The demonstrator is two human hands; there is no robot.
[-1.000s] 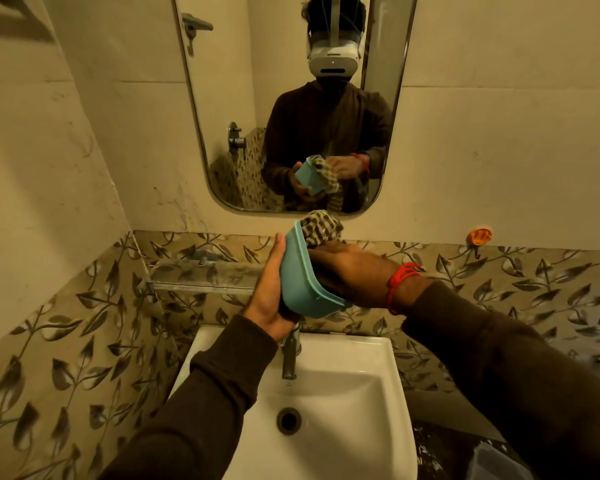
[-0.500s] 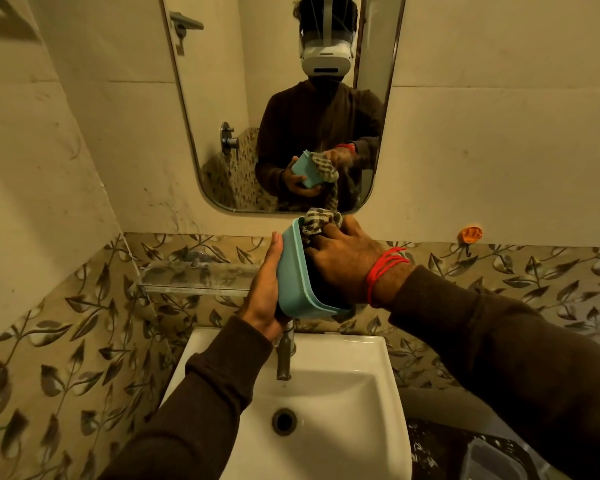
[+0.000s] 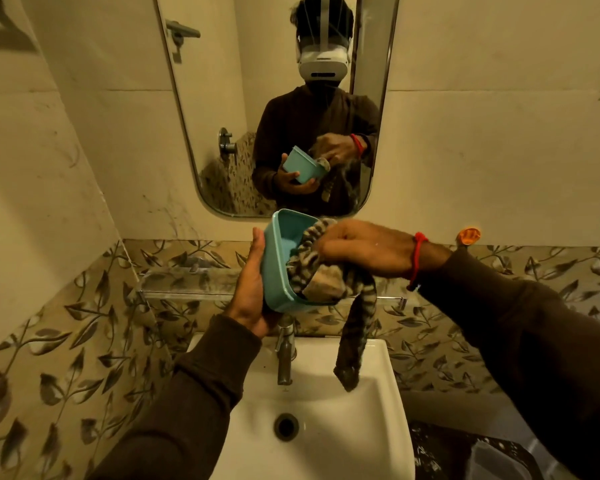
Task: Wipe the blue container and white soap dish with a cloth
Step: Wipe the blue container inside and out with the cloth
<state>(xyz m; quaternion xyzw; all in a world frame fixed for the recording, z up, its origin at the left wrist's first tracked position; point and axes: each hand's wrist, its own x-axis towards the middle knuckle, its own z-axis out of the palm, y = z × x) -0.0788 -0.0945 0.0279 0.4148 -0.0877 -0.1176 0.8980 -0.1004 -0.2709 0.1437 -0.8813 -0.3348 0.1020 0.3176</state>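
at frame centre the left hand [image 3: 248, 292] cups the blue container [image 3: 284, 261] from behind, tilting its mouth rightward so the inside is reachable; the right hand [image 3: 364, 249] pinches the cloth [image 3: 326, 278] bunched inside it, one end dangling over the sink [image 3: 371, 427]; no soap dish in sight

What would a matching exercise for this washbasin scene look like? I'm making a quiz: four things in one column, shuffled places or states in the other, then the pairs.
Things:
1. blue container
2. checked cloth
3. tap
4. orange hook

Places or states:
A. stuck on the wall, right of the mirror
B. standing at the back of the white basin
C. cradled in the left hand
D. bunched inside the container under the right hand, one end dangling

Pairs: 1-C, 2-D, 3-B, 4-A
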